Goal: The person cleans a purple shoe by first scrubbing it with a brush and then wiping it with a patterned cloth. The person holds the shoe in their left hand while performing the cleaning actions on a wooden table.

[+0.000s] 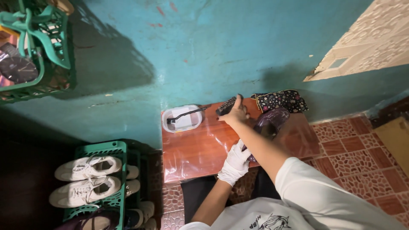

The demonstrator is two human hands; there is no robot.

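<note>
My bare right hand (234, 113) reaches to the far edge of a small reddish-brown table (196, 149) that stands against the teal wall. Its fingers close around a dark brush (225, 106) lying there. My left hand (234, 164), in a white glove, grips the near end of a glossy dark purple shoe (272, 120) resting on the table's right side. My right forearm crosses over the shoe and hides its middle. A clear plastic tub (182, 120) with a thin black brush (187, 114) laid across it sits at the table's far left corner.
A dark patterned cloth (281, 100) lies at the table's far right against the wall. A green crate (102, 150) with white sneakers (87, 179) stands on the left. A green basket (38, 51) hangs upper left. Patterned red floor tiles (353, 157) run to the right.
</note>
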